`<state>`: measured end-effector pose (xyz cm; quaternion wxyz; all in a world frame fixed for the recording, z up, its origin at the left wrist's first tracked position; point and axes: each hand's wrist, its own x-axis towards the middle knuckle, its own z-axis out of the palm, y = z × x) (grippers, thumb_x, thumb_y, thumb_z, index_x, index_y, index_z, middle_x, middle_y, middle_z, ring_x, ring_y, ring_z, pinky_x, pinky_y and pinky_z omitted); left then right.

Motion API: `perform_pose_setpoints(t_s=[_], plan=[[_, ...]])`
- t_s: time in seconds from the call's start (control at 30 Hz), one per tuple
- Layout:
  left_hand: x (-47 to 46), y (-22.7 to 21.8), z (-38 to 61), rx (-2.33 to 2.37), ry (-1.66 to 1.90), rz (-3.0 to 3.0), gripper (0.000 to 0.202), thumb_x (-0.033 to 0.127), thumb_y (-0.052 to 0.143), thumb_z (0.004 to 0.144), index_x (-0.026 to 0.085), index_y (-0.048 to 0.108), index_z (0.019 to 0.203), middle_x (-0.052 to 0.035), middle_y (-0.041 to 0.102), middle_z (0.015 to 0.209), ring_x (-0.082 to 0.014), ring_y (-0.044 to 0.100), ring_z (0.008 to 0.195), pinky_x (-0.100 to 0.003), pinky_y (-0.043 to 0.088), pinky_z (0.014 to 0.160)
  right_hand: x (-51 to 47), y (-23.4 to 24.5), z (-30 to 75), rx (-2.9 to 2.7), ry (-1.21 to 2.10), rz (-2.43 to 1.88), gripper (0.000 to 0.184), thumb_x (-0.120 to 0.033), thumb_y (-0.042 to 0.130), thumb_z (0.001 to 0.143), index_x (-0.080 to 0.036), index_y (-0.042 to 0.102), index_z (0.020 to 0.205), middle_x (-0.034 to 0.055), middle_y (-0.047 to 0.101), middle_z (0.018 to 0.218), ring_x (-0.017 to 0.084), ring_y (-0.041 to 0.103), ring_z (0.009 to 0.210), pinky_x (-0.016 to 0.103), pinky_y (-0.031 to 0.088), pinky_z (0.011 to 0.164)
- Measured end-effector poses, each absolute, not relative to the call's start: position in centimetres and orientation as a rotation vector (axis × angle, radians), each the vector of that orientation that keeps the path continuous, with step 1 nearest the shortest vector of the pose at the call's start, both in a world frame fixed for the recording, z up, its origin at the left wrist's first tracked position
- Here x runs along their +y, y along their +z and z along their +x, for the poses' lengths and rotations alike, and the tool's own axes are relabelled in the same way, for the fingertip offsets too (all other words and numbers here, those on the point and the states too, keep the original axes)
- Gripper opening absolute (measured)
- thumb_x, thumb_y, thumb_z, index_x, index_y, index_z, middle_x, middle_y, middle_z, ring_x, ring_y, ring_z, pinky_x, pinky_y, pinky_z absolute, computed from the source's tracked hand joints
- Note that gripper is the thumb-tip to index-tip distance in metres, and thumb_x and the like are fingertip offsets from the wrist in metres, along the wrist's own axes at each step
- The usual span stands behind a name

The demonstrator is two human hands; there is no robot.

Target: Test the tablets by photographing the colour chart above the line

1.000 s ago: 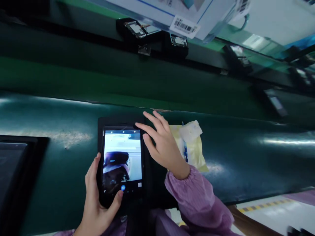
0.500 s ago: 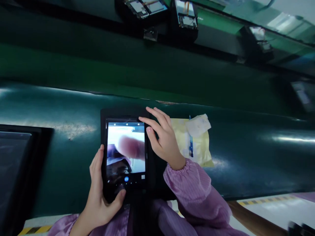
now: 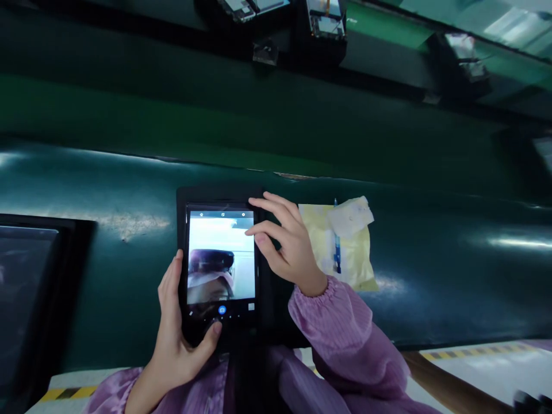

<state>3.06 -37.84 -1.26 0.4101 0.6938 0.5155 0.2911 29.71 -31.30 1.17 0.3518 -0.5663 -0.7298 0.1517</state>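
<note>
A tablet (image 3: pixel 222 256) with a lit screen, showing a camera app's live picture, is in front of me within a black tray (image 3: pixel 183 194). My left hand (image 3: pixel 175 333) grips the tablet at its lower left, fingers along the left side and thumb over the bottom edge. At the upper right of the screen is my right hand (image 3: pixel 287 244), its fingers apart and holding nothing. The index fingertip is over or on the screen's right edge; I cannot tell whether it touches.
Yellow paper (image 3: pixel 357 259) with a blue pen (image 3: pixel 337 253) and a whitish crumpled piece (image 3: pixel 351 217) lies to the right on the green bench (image 3: pixel 422 276). Another black-framed device (image 3: pixel 26 270) is at left. Opened devices (image 3: pixel 325 26) sit on the line beyond.
My right index finger has moved from the tablet's top edge down to the screen's right edge. The large blurred finger is gone from the screen picture. My left hand keeps its grip.
</note>
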Motion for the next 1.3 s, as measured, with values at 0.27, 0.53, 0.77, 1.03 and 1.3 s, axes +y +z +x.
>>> perform_pose_setpoints(t_s=[0.27, 0.53, 0.77, 1.03, 1.3], plan=[[-37.9, -1.5, 3.3, 1.322, 0.753, 1.756, 0.109, 0.031, 0.080, 0.086, 0.034, 0.014, 0.172, -0.0094, 0.024, 0.177, -0.0417, 0.022, 0.162, -0.065, 0.029, 0.129, -31.0, 0.6, 29.7, -1.818, 0.329, -1.563, 0.031, -0.038, 0.045, 0.110, -0.025, 0.070, 0.123, 0.0093, 0.064, 0.149, 0.029, 0.055, 0.144, 0.056, 0.048, 0.117], [-37.9, -1.7, 3.3, 1.328, 0.753, 1.749, 0.111, 0.031, 0.082, 0.085, 0.034, 0.012, 0.172, -0.0109, 0.024, 0.177, -0.0417, 0.022, 0.162, -0.065, 0.030, 0.129, -31.0, 0.3, 29.8, -1.791, 0.338, -1.593, 0.038, -0.038, 0.040, 0.111, -0.026, 0.063, 0.139, 0.0104, 0.060, 0.153, 0.030, 0.054, 0.144, 0.058, 0.047, 0.117], [-37.9, -1.5, 3.1, 1.275, 0.761, 1.718, 0.106, 0.030, 0.076, 0.088, 0.032, 0.011, 0.173, -0.0104, 0.021, 0.178, -0.0418, 0.019, 0.163, -0.065, 0.027, 0.130, -31.0, 0.3, 29.7, -1.819, 0.333, -1.602, 0.038, -0.038, 0.041, 0.111, -0.027, 0.064, 0.140, 0.0095, 0.059, 0.154, 0.030, 0.053, 0.145, 0.059, 0.048, 0.117], [-38.0, -1.5, 3.1, 1.264, 0.765, 1.719, 0.107, 0.029, 0.076, 0.088, 0.030, 0.011, 0.173, -0.0109, 0.020, 0.178, -0.0413, 0.018, 0.163, -0.066, 0.026, 0.130, -30.9, 0.3, 29.8, -1.893, 0.350, -1.593, 0.041, -0.036, 0.042, 0.111, -0.024, 0.065, 0.143, 0.0108, 0.055, 0.160, 0.030, 0.046, 0.151, 0.060, 0.045, 0.122], [-37.9, -1.4, 3.1, 1.264, 0.757, 1.735, 0.104, 0.026, 0.073, 0.090, 0.029, 0.011, 0.173, -0.0098, 0.020, 0.179, -0.0394, 0.019, 0.163, -0.062, 0.026, 0.131, -30.9, 0.0, 29.9, -1.893, 0.349, -1.590, 0.042, -0.037, 0.041, 0.112, -0.025, 0.064, 0.144, 0.0103, 0.054, 0.161, 0.030, 0.046, 0.151, 0.059, 0.045, 0.122]])
